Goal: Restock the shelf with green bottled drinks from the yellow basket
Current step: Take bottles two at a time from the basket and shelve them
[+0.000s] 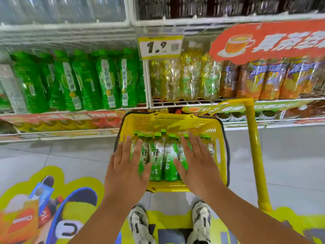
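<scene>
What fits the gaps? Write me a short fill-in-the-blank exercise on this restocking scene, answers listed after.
1. The green tea bottles stand inside a basket coloured ____.
2. Both hands, left hand and right hand, are spread flat with fingers ____, gripping nothing.
3. The price tag hanging on the shelf reads ____.
4. The person's shoes stand on the ____.

Answers: yellow; open; 1.9; floor

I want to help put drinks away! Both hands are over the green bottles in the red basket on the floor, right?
Nearly. The basket is yellow, not red, as the head view shows. The rest holds: the left hand and right hand are spread open over the green bottles in the basket on the floor.
</scene>
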The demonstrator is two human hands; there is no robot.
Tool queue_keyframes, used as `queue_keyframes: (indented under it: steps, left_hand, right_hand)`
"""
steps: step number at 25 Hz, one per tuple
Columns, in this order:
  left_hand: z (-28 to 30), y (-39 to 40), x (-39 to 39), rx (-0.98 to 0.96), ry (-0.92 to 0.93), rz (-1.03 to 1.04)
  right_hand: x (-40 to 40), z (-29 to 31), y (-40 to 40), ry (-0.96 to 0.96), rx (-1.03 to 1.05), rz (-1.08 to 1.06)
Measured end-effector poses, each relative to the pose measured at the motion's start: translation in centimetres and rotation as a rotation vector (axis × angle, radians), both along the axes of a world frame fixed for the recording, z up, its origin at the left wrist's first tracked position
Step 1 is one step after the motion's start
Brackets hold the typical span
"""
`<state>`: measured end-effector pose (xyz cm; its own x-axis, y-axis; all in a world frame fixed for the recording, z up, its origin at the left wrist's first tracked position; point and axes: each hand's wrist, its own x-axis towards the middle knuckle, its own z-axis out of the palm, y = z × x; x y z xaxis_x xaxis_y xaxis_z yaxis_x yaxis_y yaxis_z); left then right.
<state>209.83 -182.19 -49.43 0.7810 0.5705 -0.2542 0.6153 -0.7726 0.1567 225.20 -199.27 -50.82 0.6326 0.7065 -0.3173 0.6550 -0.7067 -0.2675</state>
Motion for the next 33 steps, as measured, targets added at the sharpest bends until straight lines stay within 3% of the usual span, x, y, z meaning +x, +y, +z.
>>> queue_keyframes:
  steps: [6, 13, 23, 33]
  left_hand:
    - [-6.8, 0.7, -0.2, -0.146, -0.093, 0.078]
    - [-11.0, 1.3, 1.4, -0.339, -0.1, 0.284]
    - [-14.6, 2.8, 2.2, -0.524, 0.008, 0.547]
    - [-14.8, 2.5, 2.4, -0.556, 0.024, 0.657]
  right_hand:
    - [-2.3, -4.8, 3.6, 0.2, -0.041, -0.13]
    - [-4.6, -9.8, 7.8, 0.456, 0.006, -0.443]
    - [-6.2, -12.6, 12.3, 0.479, -0.04, -0.693]
    - [-6.4, -12.8, 12.2, 0.524, 0.128, -0.817]
